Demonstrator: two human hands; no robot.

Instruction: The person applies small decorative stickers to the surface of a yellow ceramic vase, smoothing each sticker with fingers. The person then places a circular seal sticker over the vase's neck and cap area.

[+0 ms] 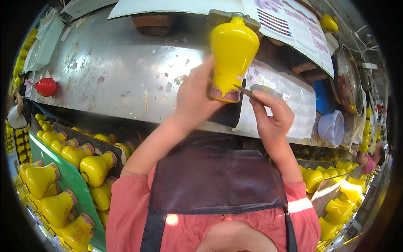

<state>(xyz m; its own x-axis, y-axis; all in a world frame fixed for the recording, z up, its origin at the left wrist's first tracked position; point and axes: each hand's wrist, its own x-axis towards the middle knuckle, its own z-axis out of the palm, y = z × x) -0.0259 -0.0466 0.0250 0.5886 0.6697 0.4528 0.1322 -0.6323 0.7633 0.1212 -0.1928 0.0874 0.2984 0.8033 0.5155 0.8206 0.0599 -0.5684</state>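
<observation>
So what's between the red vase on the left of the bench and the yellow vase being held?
In the head view, only bare, scuffed metal bench lies between the red vase and the yellow vase, up to the left hand gripping it.

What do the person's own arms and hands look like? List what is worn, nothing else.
Both hands, left hand and right hand, are bare, with no gloves; no rings or watch can be made out. Forearms are uncovered. Short pink sleeves end near the elbows, under a dark apron.

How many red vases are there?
1. The red vase lies on its side on the metal table, far left. All other vases in view are yellow; more may be hidden.
</observation>
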